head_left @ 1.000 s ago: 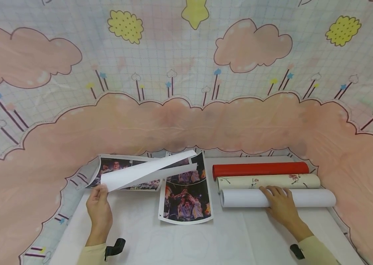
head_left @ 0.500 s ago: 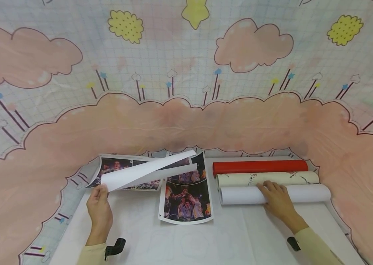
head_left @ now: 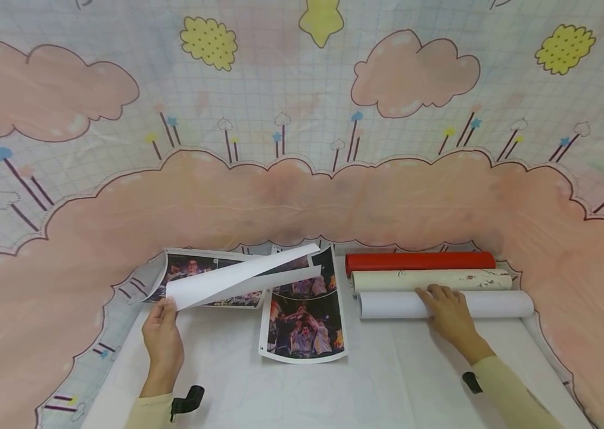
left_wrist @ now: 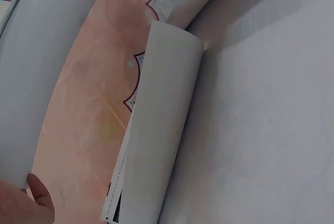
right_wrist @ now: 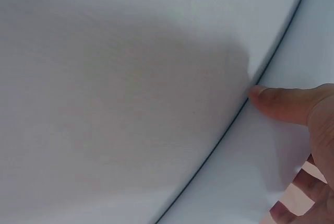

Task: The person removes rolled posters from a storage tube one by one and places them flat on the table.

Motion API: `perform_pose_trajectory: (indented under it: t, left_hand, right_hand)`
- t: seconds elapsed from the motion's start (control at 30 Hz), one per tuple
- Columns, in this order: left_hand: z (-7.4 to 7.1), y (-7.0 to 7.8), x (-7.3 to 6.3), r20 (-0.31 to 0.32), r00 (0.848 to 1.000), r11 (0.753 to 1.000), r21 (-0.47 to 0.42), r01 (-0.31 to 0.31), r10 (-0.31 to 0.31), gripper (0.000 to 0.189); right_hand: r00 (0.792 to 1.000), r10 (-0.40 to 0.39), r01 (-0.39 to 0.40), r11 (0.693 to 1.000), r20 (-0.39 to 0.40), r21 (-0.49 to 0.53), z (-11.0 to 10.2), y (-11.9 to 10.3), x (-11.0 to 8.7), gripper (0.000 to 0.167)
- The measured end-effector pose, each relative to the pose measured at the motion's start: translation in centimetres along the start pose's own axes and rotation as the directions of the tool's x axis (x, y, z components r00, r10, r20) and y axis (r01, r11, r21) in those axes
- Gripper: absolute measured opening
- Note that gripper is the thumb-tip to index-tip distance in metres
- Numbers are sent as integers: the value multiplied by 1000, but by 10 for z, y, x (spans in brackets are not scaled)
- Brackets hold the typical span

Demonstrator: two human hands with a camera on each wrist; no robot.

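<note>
In the head view my left hand (head_left: 162,345) pinches the near end of a loosely curled poster (head_left: 216,287), white side out, which slants up to the right over two photo posters. The left wrist view shows the fingertips (left_wrist: 40,190) at that sheet's lower edge. At right, my right hand (head_left: 449,322) grips a white paper roll (head_left: 497,304) from above. Its thumb (right_wrist: 282,104) lies along the near side in the right wrist view, and the other fingers bend at the far side. Behind it lie a cream roll with blossom print (head_left: 382,280) and a red roll (head_left: 420,261).
One photo poster (head_left: 306,330) lies in the middle with its near edge curled; another (head_left: 189,265) lies at the back left. All rest on a white tabletop (head_left: 302,393). A cloth (head_left: 291,196) printed with clouds hangs behind and around the table.
My right hand has moved away from me with the white roll, and the cream and red rolls have shifted back too, close together. The left hand and its poster have stayed nearly still.
</note>
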State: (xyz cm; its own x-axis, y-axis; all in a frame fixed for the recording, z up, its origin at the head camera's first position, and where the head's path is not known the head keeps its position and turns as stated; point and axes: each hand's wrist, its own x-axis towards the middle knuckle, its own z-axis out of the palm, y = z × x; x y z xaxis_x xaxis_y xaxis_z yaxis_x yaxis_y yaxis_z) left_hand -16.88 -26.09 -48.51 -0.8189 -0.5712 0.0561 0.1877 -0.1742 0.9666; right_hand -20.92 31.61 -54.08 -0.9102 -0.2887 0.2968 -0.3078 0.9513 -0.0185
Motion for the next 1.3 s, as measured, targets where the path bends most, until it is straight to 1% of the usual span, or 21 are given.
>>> perform_pose_trajectory:
  t: [0.07, 0.2, 0.37, 0.5, 0.63, 0.9, 1.1, 1.2, 1.23, 1.3]
  left_hand:
    - [-1, 0, -1, 10, 1000, 1000, 15, -2, 2, 21]
    - [-1, 0, -1, 2, 1000, 1000, 25, -5, 5, 20]
    - [2, 0, 0, 26, 1000, 998, 62, -9, 8, 21]
    - [3, -1, 0, 17, 1000, 998, 55, -2, 1, 20]
    - [2, -2, 0, 18, 1000, 999, 47, 6, -7, 23]
    - [2, -3, -2, 25, 999, 998, 62, 18, -20, 25]
    - [3, -2, -4, 31, 999, 997, 66, 37, -39, 27]
    - [3, -1, -5, 47, 998, 997, 65, 40, -43, 29]
    - [3, -1, -6, 51, 998, 997, 62, 43, -46, 29]
    - [3, 1, -8, 61, 997, 996, 73, 43, -47, 30]
  right_hand:
    - [1000, 1, -1, 1000, -4, 1, 1, 1, 3, 69]
    - [1000, -3, 3, 1000, -10, 16, 1, 1, 10, 67]
    - [1000, 1, -1, 1000, -6, 22, 3, 1, 19, 66]
    - [1000, 12, -12, 1000, 16, 17, 6, 4, 24, 65]
    - [1000, 9, -10, 1000, 22, 12, 7, 6, 29, 66]
    - [999, 24, -25, 1000, 43, 17, 9, 5, 31, 65]
    - [998, 43, -43, 999, 56, -3, 5, 3, 28, 71]
    - [999, 44, -44, 999, 26, -1, 1, -1, 25, 75]
    - [999, 41, -41, 999, 5, 5, -1, -4, 25, 76]
    - [997, 35, -33, 999, -63, 31, -6, -10, 25, 75]
